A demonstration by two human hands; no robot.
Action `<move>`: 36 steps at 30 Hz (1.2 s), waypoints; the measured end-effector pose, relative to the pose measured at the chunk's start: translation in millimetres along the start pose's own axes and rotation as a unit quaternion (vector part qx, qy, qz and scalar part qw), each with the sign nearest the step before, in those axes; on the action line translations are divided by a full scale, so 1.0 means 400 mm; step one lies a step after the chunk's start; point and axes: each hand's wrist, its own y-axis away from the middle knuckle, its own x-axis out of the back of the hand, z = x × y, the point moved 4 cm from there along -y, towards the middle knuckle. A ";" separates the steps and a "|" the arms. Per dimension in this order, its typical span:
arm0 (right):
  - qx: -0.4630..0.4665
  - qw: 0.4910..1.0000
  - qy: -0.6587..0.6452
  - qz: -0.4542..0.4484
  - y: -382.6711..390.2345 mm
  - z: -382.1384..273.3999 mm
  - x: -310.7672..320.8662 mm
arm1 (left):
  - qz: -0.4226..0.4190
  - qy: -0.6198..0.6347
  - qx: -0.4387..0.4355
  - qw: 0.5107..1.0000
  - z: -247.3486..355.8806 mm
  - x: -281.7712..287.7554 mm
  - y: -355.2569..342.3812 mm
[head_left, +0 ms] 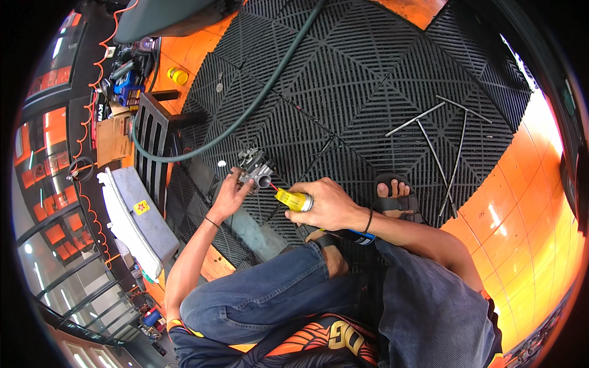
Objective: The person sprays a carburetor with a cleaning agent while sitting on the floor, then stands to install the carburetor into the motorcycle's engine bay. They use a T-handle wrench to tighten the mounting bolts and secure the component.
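My left hand [233, 193] grips a metal carburetor-like part [254, 165], held up over the black slatted mats, with its round opening facing toward my right. My right hand [325, 205] is closed around a spray can with a yellow top [287, 197], held sideways. A thin red straw runs from its nozzle to the near side of the metal part, by the round opening; whether it touches cannot be made out.
A green hose [257, 98] curves over the slatted mat [343, 73]. At left are a black slatted stand [150, 135], cardboard [111, 132], a pale bin-like object [138, 224] and a small yellow container [178, 75]. Metal T-handle tools [432, 159] lie at right, near my sandalled foot [392, 196].
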 end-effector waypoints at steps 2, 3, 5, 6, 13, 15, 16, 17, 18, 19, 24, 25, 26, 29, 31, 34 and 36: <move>0.002 1.000 0.011 -0.004 -0.001 -0.002 0.001 | -0.004 -0.002 0.024 1.000 -0.009 0.003 -0.002; 0.004 1.000 0.017 -0.006 -0.001 -0.004 0.002 | 0.002 -0.008 0.015 1.000 -0.007 0.004 -0.002; 0.014 1.000 0.007 0.014 0.002 -0.005 -0.004 | 0.012 -0.021 -0.004 1.000 0.001 0.006 -0.004; 0.018 1.000 0.002 0.024 0.004 -0.006 -0.005 | 0.011 -0.003 0.007 1.000 0.006 0.007 -0.005; 0.028 0.999 -0.013 0.017 0.002 -0.002 -0.002 | -0.009 -0.005 0.036 0.999 -0.012 0.015 -0.006; 0.015 0.999 -0.031 0.013 0.002 -0.001 0.004 | -0.009 0.007 0.022 1.000 -0.012 0.016 0.000; 0.017 0.999 -0.027 0.005 0.001 -0.002 0.007 | -0.005 0.023 0.009 1.000 -0.007 0.018 0.004; 0.016 1.000 -0.022 -0.002 -0.002 -0.004 0.011 | -0.004 0.040 -0.004 0.999 -0.005 0.019 0.008; 0.016 1.000 -0.018 -0.008 -0.004 -0.005 0.010 | -0.005 0.087 0.029 0.996 -0.020 0.015 0.015; 0.022 0.999 -0.040 -0.009 -0.005 -0.006 0.005 | 0.001 0.095 0.036 0.995 -0.025 0.018 0.020; 0.044 0.996 -0.071 0.011 0.001 0.004 -0.010 | 0.020 0.112 0.055 0.992 0.002 0.024 0.018; 0.050 0.996 -0.067 0.016 0.001 0.006 -0.010 | 0.025 0.108 0.060 0.992 0.004 0.025 0.018; 0.059 0.996 -0.068 0.020 0.001 0.000 -0.008 | 0.030 0.099 0.063 0.993 0.000 0.027 0.018; 0.056 0.995 -0.078 0.014 0.002 -0.007 -0.001 | 0.034 0.111 0.081 0.990 -0.032 0.020 0.016; 0.068 0.994 -0.084 0.029 0.003 -0.013 0.005 | 0.022 0.171 0.105 0.979 -0.058 0.012 0.013; 0.104 0.990 -0.075 0.057 0.003 -0.020 0.004 | 0.019 0.296 0.106 0.949 -0.101 -0.009 0.010; 0.115 0.989 -0.061 0.064 0.002 -0.020 0.005 | 0.004 0.379 0.149 0.913 -0.075 -0.017 0.011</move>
